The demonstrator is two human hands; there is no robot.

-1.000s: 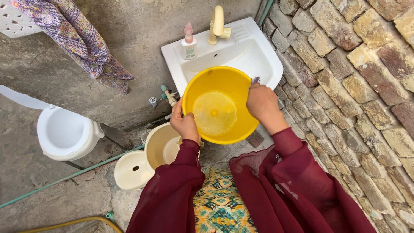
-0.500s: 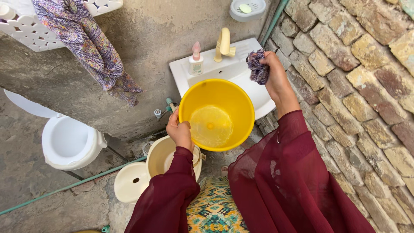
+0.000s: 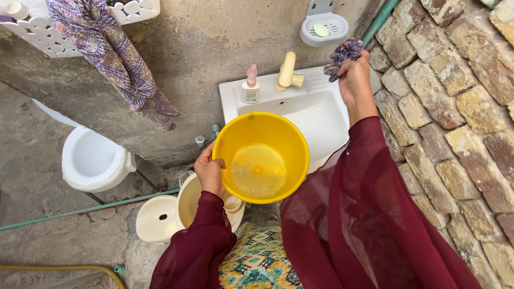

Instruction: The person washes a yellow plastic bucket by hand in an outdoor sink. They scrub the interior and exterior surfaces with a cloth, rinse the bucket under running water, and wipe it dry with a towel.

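My left hand [image 3: 210, 174] grips the left rim of a yellow plastic basin [image 3: 262, 158], held tilted in front of a white wall sink [image 3: 321, 115]. The basin is wet inside and holds nothing else. My right hand [image 3: 354, 75] is raised above the sink's right corner, shut on a purple-grey scrubber [image 3: 342, 53], just below a white wall soap dish [image 3: 323, 28] with a pale green soap bar. Both arms wear dark red sleeves.
A cream tap [image 3: 287, 72] and a pink-capped soap bottle [image 3: 250, 85] stand on the sink's back edge. A cream bucket [image 3: 195, 200] and its lid [image 3: 156, 218] sit below. A white toilet [image 3: 93, 160] stands left. A patterned cloth [image 3: 115, 53] hangs from a white shelf. A stone wall [image 3: 460, 118] rises on the right.
My right hand let go of the basin's right rim and rose with the scrubber toward the soap dish. My left hand alone now holds the basin, lower in view.
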